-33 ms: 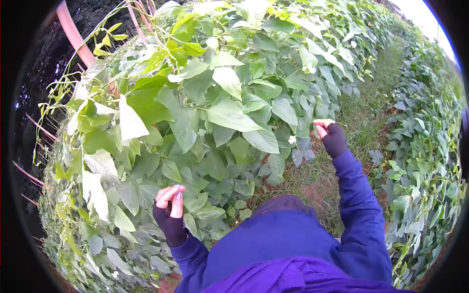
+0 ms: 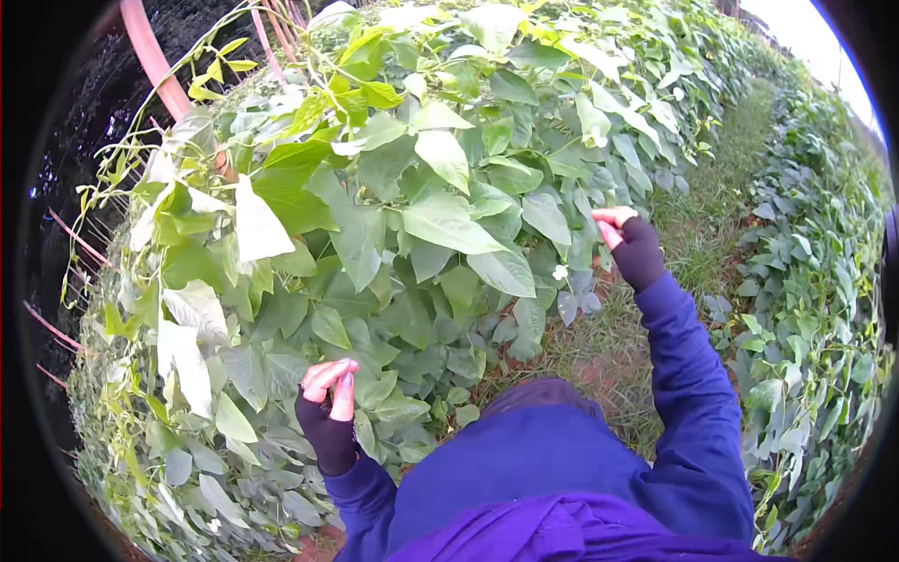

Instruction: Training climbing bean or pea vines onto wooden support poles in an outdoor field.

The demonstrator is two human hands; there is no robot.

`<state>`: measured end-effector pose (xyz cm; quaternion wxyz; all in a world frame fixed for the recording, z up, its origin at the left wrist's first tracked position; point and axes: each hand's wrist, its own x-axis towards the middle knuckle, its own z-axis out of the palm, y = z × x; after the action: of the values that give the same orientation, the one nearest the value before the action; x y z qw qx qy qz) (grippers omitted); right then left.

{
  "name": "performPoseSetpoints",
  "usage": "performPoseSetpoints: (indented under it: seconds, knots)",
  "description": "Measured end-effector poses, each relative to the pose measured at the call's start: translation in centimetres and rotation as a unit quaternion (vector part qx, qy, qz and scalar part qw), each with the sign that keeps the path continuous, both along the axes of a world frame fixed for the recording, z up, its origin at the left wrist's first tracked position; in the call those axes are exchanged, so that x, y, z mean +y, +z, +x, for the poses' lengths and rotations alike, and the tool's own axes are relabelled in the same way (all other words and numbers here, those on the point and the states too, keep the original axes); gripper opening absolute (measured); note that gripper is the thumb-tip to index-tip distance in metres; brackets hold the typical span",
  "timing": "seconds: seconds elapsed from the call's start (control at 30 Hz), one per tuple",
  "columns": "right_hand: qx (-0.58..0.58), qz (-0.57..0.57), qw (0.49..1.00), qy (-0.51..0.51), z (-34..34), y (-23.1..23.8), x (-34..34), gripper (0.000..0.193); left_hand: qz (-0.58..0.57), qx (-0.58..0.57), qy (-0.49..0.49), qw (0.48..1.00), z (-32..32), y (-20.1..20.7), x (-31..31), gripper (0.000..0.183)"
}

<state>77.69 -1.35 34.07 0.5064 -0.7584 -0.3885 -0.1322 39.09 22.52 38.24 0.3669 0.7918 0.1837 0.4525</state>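
Note:
A dense wall of climbing bean vines (image 2: pixel 449 228) with broad green leaves fills the left and middle. My left hand (image 2: pixel 328 407), in a dark fingerless glove, is held low before the leaves, thumb and fingertips drawn together; anything inside them is hidden. Farther off, my right hand (image 2: pixel 626 245), gloved the same way, is at the right edge of the foliage. Its bare fingertips are pinched together close to the leaves, and I cannot make out what is between them. A small white flower (image 2: pixel 560 273) hangs just left of and below that hand.
A grassy path (image 2: pixel 698 220) runs away between this row and another leafy row (image 2: pixel 810 318) on the right. Reddish poles (image 2: pixel 154 61) stand at the upper left among thin vine tendrils. Bare soil shows through the grass near my body.
My right hand has shifted slightly left and upward, nearer the leaves. My left hand has hardly moved, its fingertips still together.

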Motion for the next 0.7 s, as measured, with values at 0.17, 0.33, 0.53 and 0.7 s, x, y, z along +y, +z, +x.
performPoseSetpoints:
  seconds: [0.17,0.33,0.53,0.7]
  knots:
    - [-0.36,0.044,0.929,0.076,4.0,18.3,11.4,0.02,0.002,0.048,0.057,0.997,-3.7,-1.4,-0.9,0.021]
    - [-0.316,-0.125,0.94,0.037,9.0,32.6,21.7,0.026,-0.084,0.06,0.16,0.982,-7.9,-6.1,-3.5,0.016]
    - [-0.335,-0.178,0.883,0.278,14.4,34.1,33.7,0.043,-0.111,0.069,0.281,0.951,-8.4,-10.9,-7.9,0.011]
    - [-0.342,-0.199,0.862,0.316,12.9,35.0,33.0,0.035,-0.113,0.077,0.371,0.919,-2.4,-10.5,-12.4,0.012]
